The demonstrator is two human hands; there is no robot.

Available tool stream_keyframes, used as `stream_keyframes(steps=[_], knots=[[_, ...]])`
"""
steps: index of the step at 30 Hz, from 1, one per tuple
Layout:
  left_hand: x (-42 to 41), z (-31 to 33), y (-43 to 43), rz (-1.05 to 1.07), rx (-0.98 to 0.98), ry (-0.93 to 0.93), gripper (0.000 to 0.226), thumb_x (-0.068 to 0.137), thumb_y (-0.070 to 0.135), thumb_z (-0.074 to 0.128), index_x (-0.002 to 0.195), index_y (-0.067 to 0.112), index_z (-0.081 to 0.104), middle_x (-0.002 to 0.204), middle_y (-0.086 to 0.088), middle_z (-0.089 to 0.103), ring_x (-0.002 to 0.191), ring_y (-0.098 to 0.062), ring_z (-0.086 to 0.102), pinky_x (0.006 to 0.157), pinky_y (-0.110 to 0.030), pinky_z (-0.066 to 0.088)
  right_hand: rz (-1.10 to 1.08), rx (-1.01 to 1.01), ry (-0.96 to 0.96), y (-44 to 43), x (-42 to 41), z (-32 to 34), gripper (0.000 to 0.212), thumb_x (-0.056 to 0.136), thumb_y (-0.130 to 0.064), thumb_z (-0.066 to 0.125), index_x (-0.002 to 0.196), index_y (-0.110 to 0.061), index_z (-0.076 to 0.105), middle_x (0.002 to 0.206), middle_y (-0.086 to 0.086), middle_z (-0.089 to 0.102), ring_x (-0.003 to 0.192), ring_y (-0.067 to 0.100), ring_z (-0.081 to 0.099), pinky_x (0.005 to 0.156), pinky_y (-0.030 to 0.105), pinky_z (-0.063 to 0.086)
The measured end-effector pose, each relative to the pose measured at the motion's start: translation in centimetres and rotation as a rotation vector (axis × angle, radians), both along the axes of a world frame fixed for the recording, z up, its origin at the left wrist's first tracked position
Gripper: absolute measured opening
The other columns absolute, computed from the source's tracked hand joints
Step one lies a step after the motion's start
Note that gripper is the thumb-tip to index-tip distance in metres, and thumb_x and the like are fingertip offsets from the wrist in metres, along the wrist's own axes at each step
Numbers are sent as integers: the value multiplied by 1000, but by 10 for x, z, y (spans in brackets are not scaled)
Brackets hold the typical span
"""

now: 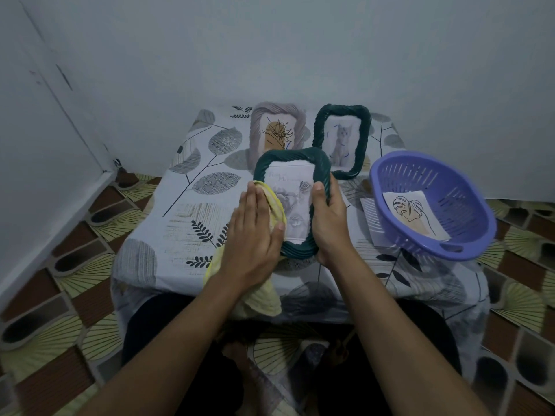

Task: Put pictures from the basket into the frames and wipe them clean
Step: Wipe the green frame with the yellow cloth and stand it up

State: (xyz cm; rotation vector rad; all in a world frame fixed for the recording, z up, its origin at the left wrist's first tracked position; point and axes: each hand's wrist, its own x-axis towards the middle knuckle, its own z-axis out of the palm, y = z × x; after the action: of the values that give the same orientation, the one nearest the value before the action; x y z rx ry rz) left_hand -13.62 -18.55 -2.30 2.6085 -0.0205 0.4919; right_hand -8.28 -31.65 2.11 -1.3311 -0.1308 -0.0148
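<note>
A dark green frame (288,159) with a grey rose picture in it stands tilted at the table's middle. My right hand (329,219) grips its right edge, thumb on the front. My left hand (255,232) lies flat with straight fingers, pressing a yellow cloth (274,205) against the frame's left side; the cloth's tail hangs below my wrist. Behind stand a grey frame (277,111) holding a plant drawing and a second green frame (341,111) holding a cat picture. A purple basket (468,235) at the right contains a leaf picture (416,213).
The low table (180,205) wears a leaf-patterned cloth and stands against a pale wall. A sheet of paper (368,207) lies under the basket's left rim. Patterned tile floor surrounds the table; my knees are under its front edge.
</note>
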Motion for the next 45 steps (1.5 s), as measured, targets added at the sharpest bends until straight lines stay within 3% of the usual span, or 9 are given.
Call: stream_keyframes(steps=[6,15,21,25,28,33,38,42,45], knots=[[32,35,30,93,-190,52,78,97,55,15,158,10,-1,167,-9,0,154,-20,1,124,-35,3,159,-5,30,7,-19,-12,29,108,-20,40,133,-26,52,113,-14,71,105,6,68,84,25,56],[-10,-3,3,-256,64,64,69,99,53,6,153,13,-10,161,0,-23,150,-14,-22,125,-38,-3,-102,9,65,-2,10,-1,28,105,-31,45,130,-32,56,128,-2,66,119,19,62,105,52,48],[11,14,29,-125,-46,12,69,103,50,15,156,15,-13,165,-4,-17,152,-12,-16,124,-35,-2,54,-5,45,5,-7,1,32,104,-34,45,134,-30,53,127,0,67,116,20,65,100,47,53],[35,42,38,-8,-164,5,72,103,45,19,157,4,-5,166,-14,-7,153,-22,-6,125,-41,2,178,7,36,10,-17,4,26,107,-21,41,117,-37,58,113,-8,71,104,12,69,88,34,57],[30,43,25,-15,-62,5,74,101,43,19,155,-3,0,165,-21,-5,153,-30,-5,125,-42,2,115,-3,17,10,-14,12,25,107,-20,42,122,-33,58,115,-4,71,106,13,69,92,35,56],[-11,17,5,-295,220,84,78,96,59,-7,154,6,-14,163,-12,-20,150,-18,-23,124,-39,-9,-35,45,-2,-1,2,12,22,107,-24,43,117,-35,60,121,-3,69,115,17,65,105,49,48],[0,20,18,-182,101,64,77,100,59,4,153,9,-21,161,-10,-29,148,-14,-28,122,-36,-14,7,72,16,2,-4,8,23,107,-27,42,120,-37,58,128,0,66,120,20,62,106,53,47],[17,40,22,17,-77,3,78,102,51,23,156,4,-9,166,-15,-6,153,-22,-8,125,-44,-1,115,84,50,8,-13,6,33,107,-25,42,139,-23,50,130,5,66,118,23,64,102,50,51],[21,53,24,83,-60,-201,58,103,45,28,147,8,30,150,-16,38,140,-35,33,117,-51,24,160,97,70,10,-17,7,34,108,-22,40,140,-22,50,127,3,67,114,20,67,98,45,54]])
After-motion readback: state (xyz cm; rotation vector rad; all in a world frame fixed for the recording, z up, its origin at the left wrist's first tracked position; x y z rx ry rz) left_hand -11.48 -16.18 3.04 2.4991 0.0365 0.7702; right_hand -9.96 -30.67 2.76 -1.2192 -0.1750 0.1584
